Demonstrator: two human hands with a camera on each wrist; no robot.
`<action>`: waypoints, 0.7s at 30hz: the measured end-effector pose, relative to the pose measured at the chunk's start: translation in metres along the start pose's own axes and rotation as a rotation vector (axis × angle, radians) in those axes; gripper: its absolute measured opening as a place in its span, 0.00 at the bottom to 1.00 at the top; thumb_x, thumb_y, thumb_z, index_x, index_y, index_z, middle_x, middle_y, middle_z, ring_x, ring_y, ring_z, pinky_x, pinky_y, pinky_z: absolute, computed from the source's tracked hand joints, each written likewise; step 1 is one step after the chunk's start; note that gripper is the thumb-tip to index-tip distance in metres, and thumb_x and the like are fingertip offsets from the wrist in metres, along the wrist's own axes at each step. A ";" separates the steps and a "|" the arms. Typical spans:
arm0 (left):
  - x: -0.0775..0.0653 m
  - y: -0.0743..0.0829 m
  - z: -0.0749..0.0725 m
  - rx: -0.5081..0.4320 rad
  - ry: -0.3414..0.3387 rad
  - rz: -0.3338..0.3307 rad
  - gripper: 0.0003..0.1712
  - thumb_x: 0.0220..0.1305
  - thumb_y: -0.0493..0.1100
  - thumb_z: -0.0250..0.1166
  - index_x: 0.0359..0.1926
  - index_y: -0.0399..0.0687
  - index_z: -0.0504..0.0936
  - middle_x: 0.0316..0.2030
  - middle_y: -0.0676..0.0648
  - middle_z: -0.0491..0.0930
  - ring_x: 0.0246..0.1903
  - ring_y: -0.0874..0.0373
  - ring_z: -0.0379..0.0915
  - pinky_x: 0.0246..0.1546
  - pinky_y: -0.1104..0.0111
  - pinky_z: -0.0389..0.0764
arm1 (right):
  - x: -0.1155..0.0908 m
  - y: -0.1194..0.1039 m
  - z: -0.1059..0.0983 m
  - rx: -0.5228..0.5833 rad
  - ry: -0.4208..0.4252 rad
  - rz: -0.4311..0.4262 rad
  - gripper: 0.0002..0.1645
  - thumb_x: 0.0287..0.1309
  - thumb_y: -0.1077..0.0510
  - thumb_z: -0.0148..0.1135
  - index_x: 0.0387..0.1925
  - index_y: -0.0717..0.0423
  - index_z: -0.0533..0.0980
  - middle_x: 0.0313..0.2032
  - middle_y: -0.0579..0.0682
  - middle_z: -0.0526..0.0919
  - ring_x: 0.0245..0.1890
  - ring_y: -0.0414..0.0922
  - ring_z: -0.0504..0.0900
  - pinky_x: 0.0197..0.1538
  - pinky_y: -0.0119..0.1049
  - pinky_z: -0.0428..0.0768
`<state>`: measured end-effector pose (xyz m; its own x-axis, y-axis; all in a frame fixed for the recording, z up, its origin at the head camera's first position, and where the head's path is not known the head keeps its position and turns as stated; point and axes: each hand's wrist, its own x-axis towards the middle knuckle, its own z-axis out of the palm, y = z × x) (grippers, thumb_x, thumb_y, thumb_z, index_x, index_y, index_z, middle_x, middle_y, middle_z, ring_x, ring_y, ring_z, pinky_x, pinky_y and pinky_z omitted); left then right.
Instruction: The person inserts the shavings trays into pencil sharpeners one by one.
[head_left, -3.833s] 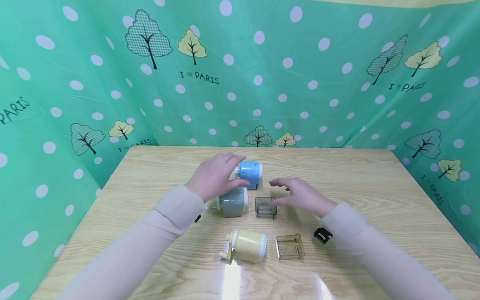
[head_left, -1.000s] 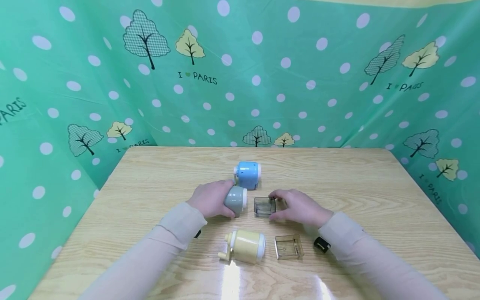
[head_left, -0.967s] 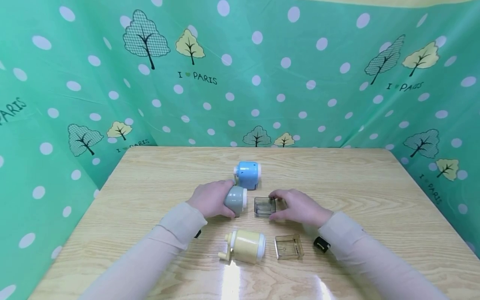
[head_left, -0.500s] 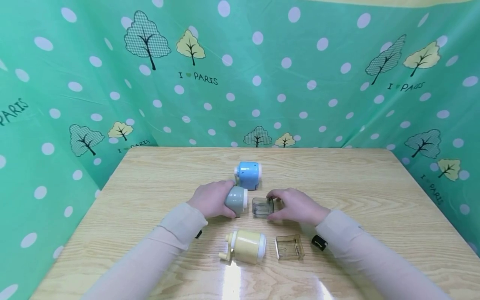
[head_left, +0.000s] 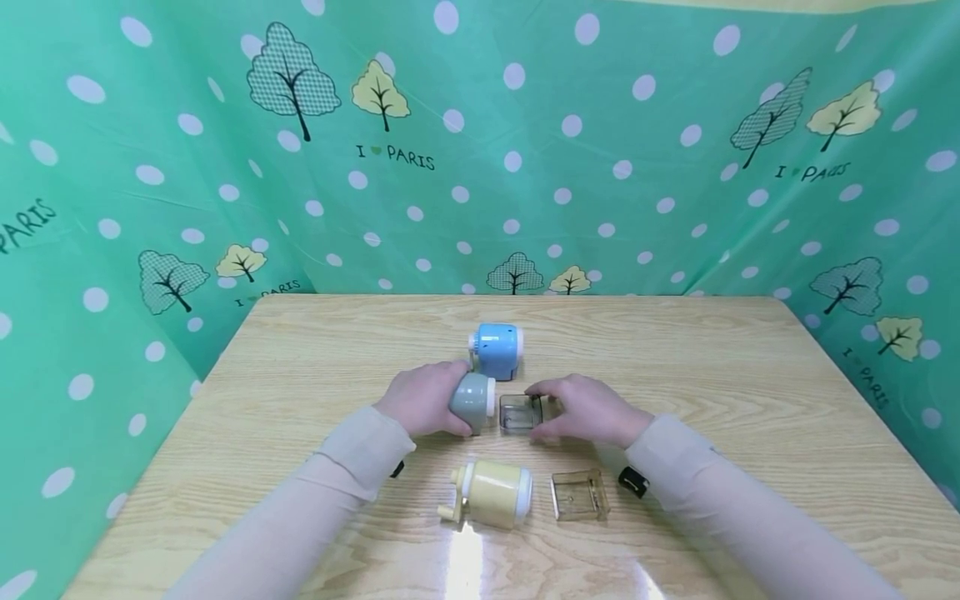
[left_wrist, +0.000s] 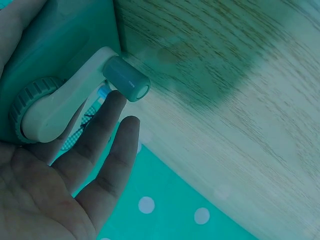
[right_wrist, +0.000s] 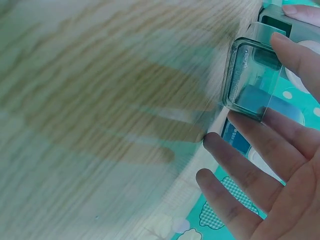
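In the head view my left hand (head_left: 422,402) grips the grey crank pencil sharpener (head_left: 470,403), which stands on the table. Its crank (left_wrist: 70,97) and round knob show in the left wrist view, with two of my fingers stretched out beside them. My right hand (head_left: 588,410) pinches a clear grey shavings drawer (head_left: 519,415) between thumb and fingers. The drawer sits just right of the sharpener's white-rimmed end. From the right wrist view, the drawer (right_wrist: 252,77) is close to the sharpener's dark opening; whether its edge is inside I cannot tell.
Behind the grey sharpener stands a blue sharpener (head_left: 498,350). Nearer the front lie a yellow sharpener (head_left: 495,493) with its crank to the left and a clear yellowish drawer (head_left: 579,496). A green dotted curtain (head_left: 517,192) hangs behind the wooden table (head_left: 712,358).
Earlier both hands hovered apart from the things; then the left took hold of the grey sharpener and the right the drawer. Over the last second the drawer has slid left toward the sharpener.
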<state>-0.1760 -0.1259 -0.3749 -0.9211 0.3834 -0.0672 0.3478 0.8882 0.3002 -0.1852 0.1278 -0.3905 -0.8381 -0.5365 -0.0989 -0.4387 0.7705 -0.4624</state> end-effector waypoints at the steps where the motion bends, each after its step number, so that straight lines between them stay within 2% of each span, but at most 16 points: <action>1: 0.000 0.000 0.000 -0.002 -0.001 0.001 0.40 0.35 0.55 0.82 0.52 0.50 0.77 0.41 0.50 0.83 0.38 0.54 0.78 0.38 0.54 0.81 | 0.001 0.000 0.000 -0.006 0.004 0.000 0.43 0.42 0.39 0.75 0.59 0.55 0.81 0.50 0.53 0.87 0.48 0.50 0.84 0.54 0.50 0.81; 14: 0.001 -0.001 0.001 -0.016 0.003 -0.003 0.41 0.34 0.56 0.82 0.52 0.50 0.77 0.42 0.51 0.83 0.38 0.55 0.77 0.38 0.54 0.81 | 0.008 -0.003 0.001 -0.049 0.005 -0.041 0.44 0.40 0.37 0.76 0.58 0.55 0.81 0.50 0.55 0.87 0.49 0.52 0.84 0.54 0.52 0.81; 21: 0.001 -0.002 0.002 -0.017 0.006 0.004 0.40 0.34 0.55 0.82 0.51 0.50 0.77 0.41 0.50 0.82 0.38 0.55 0.77 0.37 0.54 0.81 | 0.013 -0.007 0.002 -0.060 -0.007 -0.034 0.43 0.40 0.39 0.76 0.58 0.55 0.82 0.50 0.53 0.88 0.48 0.50 0.85 0.54 0.49 0.82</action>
<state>-0.1773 -0.1265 -0.3771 -0.9209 0.3852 -0.0603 0.3482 0.8822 0.3169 -0.1921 0.1145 -0.3903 -0.8201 -0.5651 -0.0901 -0.4857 0.7707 -0.4124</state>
